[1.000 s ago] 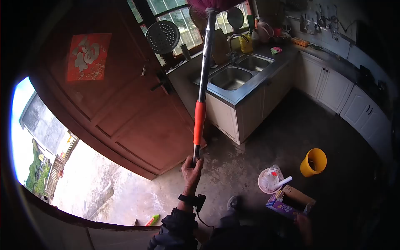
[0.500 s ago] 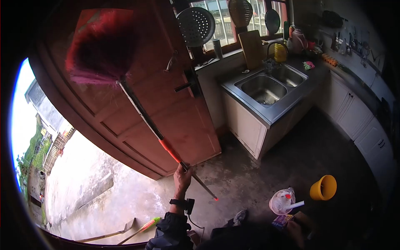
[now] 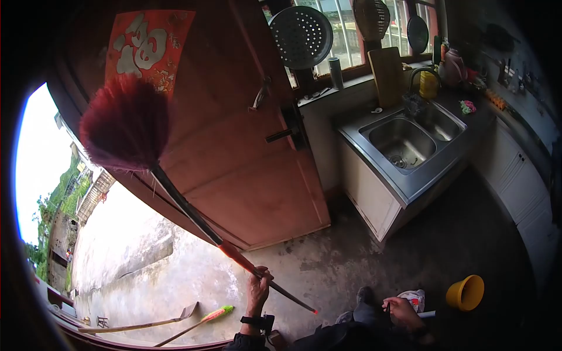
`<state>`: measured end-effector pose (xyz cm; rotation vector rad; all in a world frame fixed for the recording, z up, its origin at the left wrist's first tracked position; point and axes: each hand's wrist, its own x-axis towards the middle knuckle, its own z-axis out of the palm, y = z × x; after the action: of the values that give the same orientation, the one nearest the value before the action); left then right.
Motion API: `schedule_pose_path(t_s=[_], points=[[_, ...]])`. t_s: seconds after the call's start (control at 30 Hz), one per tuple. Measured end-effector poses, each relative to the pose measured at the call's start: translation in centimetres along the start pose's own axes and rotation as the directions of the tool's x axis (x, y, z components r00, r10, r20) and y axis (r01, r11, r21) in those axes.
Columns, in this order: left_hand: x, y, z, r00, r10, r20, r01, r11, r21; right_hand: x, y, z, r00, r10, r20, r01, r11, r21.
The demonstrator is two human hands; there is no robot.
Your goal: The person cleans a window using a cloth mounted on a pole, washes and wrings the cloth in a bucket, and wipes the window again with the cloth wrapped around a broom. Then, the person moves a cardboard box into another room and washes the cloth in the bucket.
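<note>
My left hand (image 3: 258, 291) is wrapped round the dark pole of a long-handled broom (image 3: 186, 206), just below its orange grip. The broom is upside down: its fan of dark red bristles (image 3: 126, 126) is raised in front of the brown door (image 3: 246, 187), partly over the red paper (image 3: 151, 44) there. Whether the bristles touch the door I cannot tell. The pole's red-tipped end points down towards the floor. Low at the right, my right hand (image 3: 403, 313) is closed, with a small dark thing at its fingertips that I cannot make out.
Beside my right hand stands a bin with a white plastic bag (image 3: 414, 299), partly hidden, and a yellow bucket (image 3: 466, 292). A steel double sink (image 3: 404, 143) juts out behind. A green-headed broom (image 3: 216, 314) and a wooden-handled tool (image 3: 134, 325) lie by the doorway.
The bristles have come down the door, uncovering the red paper. The view has shifted left. My right hand has come up in front of the bin; the purple packet by it no longer shows.
</note>
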<state>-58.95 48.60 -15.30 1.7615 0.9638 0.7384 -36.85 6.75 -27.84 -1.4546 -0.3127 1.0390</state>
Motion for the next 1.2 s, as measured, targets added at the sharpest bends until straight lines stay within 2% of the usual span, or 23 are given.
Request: schedule_pose_path(t_s=[0.03, 0.07, 0.1, 0.13, 0.17, 0.23, 0.3, 0.43, 0.53, 0.6, 0.7, 0.77, 0.83, 0.93, 1.03, 1.13, 1.2], points=[[-0.3, 1.2, 1.2, 0.999, -0.004, 0.044, 0.003, 1.000, 0.008, 1.1, -0.1, -0.7, 0.996, -0.053, 0.068, 0.047, 0.996, 0.080], [-0.3, 1.0, 2.5, 0.998, 0.017, 0.064, -0.013, 0.998, -0.060, 2.4, 0.0, -1.9, 0.996, 0.016, 0.091, -0.015, 1.000, -0.013], [-0.4, 1.1, 4.0, 0.995, 0.038, 0.092, -0.026, 0.992, -0.124, 3.3, -0.8, -2.7, 0.997, 0.055, 0.058, -0.051, 0.997, -0.057], [-0.6, 1.6, 5.8, 0.996, 0.016, 0.086, 0.010, 0.957, -0.290, 4.2, -1.6, -3.5, 0.996, 0.092, 0.019, -0.090, 0.991, -0.097], [-0.5, 2.9, 7.5, 0.997, -0.053, 0.048, 0.065, 0.951, -0.301, 5.0, -2.4, -4.5, 0.991, 0.129, -0.023, -0.131, 0.982, -0.137], [-0.3, 4.3, 10.0, 0.997, -0.063, 0.043, 0.076, 0.898, -0.434, 6.8, -3.9, -6.3, 0.993, 0.112, -0.042, -0.118, 0.971, -0.206], [0.1, 4.8, 11.9, 0.999, -0.030, 0.040, 0.044, 0.906, -0.421, 7.9, -5.9, -7.4, 0.993, 0.091, -0.071, -0.105, 0.966, -0.238], [0.9, 4.1, 13.9, 0.988, -0.136, 0.066, 0.151, 0.875, -0.461, 9.8, -8.1, -7.1, 0.989, 0.141, -0.045, -0.147, 0.964, -0.223], [2.6, 2.8, 14.8, 0.988, -0.150, 0.039, 0.152, 0.903, -0.401, 11.5, -7.8, -6.4, 0.981, 0.193, 0.021, -0.174, 0.924, -0.341], [3.6, -0.2, 14.5, 0.984, -0.174, 0.028, 0.173, 0.925, -0.337, 12.9, -6.9, -5.8, 0.976, 0.203, 0.084, -0.164, 0.928, -0.333], [0.9, -5.4, 12.3, 0.908, -0.398, -0.131, 0.369, 0.907, -0.200, 14.2, -8.4, -5.0, 0.968, 0.219, 0.120, -0.171, 0.931, -0.324], [-1.9, -6.1, 9.9, 0.869, -0.462, -0.179, 0.374, 0.848, -0.376, 15.2, -8.6, -4.5, 0.969, 0.215, 0.123, -0.162, 0.925, -0.344], [-3.9, -4.0, 7.3, 0.823, -0.530, -0.205, 0.391, 0.790, -0.472, 16.0, -7.6, -4.7, 0.972, 0.201, 0.124, -0.136, 0.905, -0.404], [-6.1, -2.5, 5.6, 0.809, -0.556, -0.192, 0.348, 0.714, -0.607, 17.0, -8.2, -3.7, 0.960, 0.228, 0.162, -0.140, 0.894, -0.426], [-6.5, -1.0, 5.9, 0.799, -0.557, -0.226, 0.335, 0.724, -0.603, 19.0, -7.6, -2.6, 0.949, 0.242, 0.200, -0.139, 0.896, -0.421], [-4.1, 0.3, 5.6, 0.881, -0.410, -0.235, 0.226, 0.803, -0.552, 20.4, -8.0, -1.5, 0.932, 0.233, 0.277, -0.127, 0.927, -0.353], [-0.6, 1.4, 4.9, 0.911, -0.292, -0.291, 0.118, 0.861, -0.495, 20.5, -9.3, -0.7, 0.930, 0.230, 0.288, -0.104, 0.913, -0.394]])
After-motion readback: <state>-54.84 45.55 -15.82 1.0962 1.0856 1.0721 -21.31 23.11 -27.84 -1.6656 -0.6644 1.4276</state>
